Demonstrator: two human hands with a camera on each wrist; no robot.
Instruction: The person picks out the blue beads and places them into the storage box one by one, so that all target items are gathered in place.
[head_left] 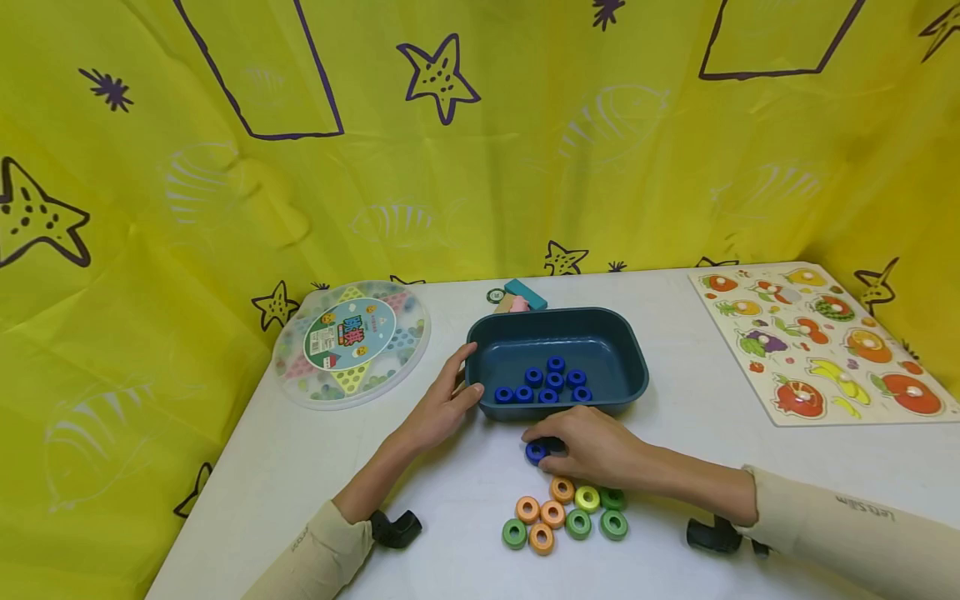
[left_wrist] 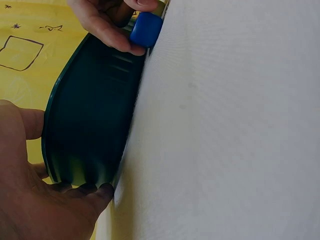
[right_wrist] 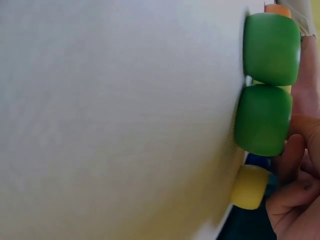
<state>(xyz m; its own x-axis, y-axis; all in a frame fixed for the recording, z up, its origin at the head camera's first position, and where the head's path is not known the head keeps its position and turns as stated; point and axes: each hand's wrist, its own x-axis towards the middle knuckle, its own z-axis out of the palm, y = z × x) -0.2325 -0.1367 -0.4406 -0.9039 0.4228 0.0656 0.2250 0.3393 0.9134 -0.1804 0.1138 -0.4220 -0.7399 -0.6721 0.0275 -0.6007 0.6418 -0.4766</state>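
Note:
A dark teal plastic tub (head_left: 558,321) stands on the white table with several blue ring beads (head_left: 554,382) lying inside. My left hand (head_left: 442,408) holds the tub's left end; in the left wrist view its fingers (left_wrist: 102,196) wrap round the tub's wall. Just in front of the tub, my right hand (head_left: 588,446) pinches a blue ring bead (head_left: 536,452) between thumb and fingers. That bead (left_wrist: 146,30) shows at the tub's side in the left wrist view. Nearer to me lie loose orange beads (head_left: 552,514), green beads (head_left: 578,523) and a yellow bead (head_left: 587,499).
At the back left lies a round clear-lidded game box (head_left: 375,367). A wooden fruit puzzle board (head_left: 780,358) lies at the right. Behind the tub are a teal block (head_left: 527,294) and other small pieces. A yellow patterned cloth (head_left: 480,183) hangs behind the table.

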